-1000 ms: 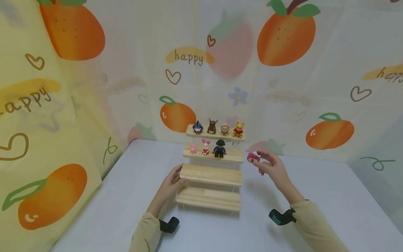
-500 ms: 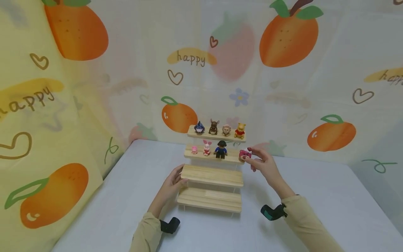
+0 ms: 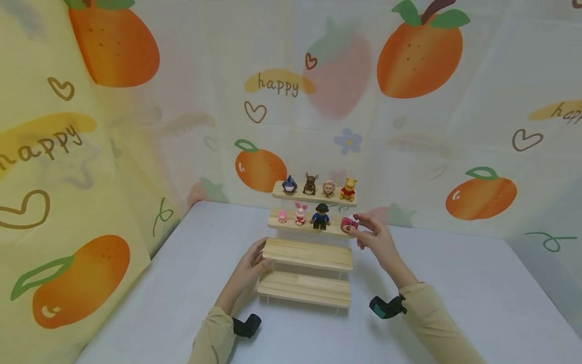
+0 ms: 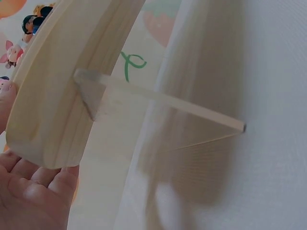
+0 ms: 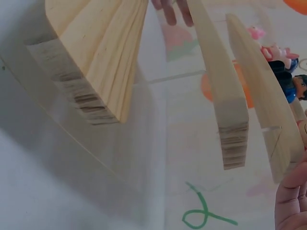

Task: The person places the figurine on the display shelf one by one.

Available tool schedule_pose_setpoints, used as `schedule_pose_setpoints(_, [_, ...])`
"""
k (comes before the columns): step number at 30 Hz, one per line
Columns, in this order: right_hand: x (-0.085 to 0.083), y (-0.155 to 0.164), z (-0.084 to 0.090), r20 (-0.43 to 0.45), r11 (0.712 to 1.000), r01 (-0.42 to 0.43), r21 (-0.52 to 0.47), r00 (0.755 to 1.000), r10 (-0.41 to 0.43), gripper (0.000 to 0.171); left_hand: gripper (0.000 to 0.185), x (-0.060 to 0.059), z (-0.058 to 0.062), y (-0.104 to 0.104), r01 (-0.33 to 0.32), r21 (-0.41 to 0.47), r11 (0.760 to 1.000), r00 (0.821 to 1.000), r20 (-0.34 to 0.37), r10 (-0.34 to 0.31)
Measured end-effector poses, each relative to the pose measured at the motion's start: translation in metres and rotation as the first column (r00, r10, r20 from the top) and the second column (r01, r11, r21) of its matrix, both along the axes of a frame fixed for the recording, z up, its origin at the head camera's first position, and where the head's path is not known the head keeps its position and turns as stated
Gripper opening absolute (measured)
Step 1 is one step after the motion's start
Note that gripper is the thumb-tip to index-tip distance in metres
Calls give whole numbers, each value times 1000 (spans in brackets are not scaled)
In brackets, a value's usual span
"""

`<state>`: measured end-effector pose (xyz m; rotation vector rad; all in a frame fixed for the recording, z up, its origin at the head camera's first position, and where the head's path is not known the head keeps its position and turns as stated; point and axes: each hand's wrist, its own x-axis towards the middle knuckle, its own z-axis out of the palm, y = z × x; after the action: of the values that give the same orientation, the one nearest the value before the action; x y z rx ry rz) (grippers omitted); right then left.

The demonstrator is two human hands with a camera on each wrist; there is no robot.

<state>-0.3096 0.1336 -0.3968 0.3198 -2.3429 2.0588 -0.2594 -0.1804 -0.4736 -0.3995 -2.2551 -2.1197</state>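
Observation:
In the head view, my right hand [image 3: 379,245] pinches a pink bear figurine [image 3: 348,224] at the right end of the second tier from the top of a wooden display stand [image 3: 309,253]. Only part of that hand [image 5: 290,203] shows in the right wrist view. My left hand [image 3: 244,267] grips the left end of the third tier; in the left wrist view its fingers [image 4: 38,184] lie beneath the board, the thumb along the other side. Left of the bear stand a figure in blue and black [image 3: 320,217], a pink rabbit-eared figurine [image 3: 300,215] and a small pink figurine [image 3: 282,217].
On the top tier sit a blue donkey figurine [image 3: 289,185], a brown large-eared one [image 3: 310,184], a pale round-faced one [image 3: 329,188] and a yellow bear in red [image 3: 348,189]. Clear supports [image 4: 168,100] carry the boards. A fruit-print cloth [image 3: 204,151] hangs behind the white table [image 3: 182,283].
My right hand has carried the pink bear leftward, from beside the stand to the second tier's right end. The left hand keeps its grip on the third tier. The head view shifts slightly.

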Motion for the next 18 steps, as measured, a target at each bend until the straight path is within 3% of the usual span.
schedule_pose_setpoints(4, [-3,-3,-2,-8,999,-28,-34,1000,27,45,59,-1,0,1,-4,10,1000,1000,-2,4])
schedule_pose_setpoints(11, [4,3,-9,29,999,-28,-24,999,29,50,60,-3,-6,8,53,48,997,999,2,-53])
schedule_pose_setpoints(15, [6,7,-10,11,999,-33,-22,999,34,53,62,-9,-10,9,36,-14,999,999,8,-36])
schedule_pose_setpoints(18, [6,8,-11,-19,997,-64,-40,998,63,55,62,-11,-6,4,12,-65,998,1000,17,-11])
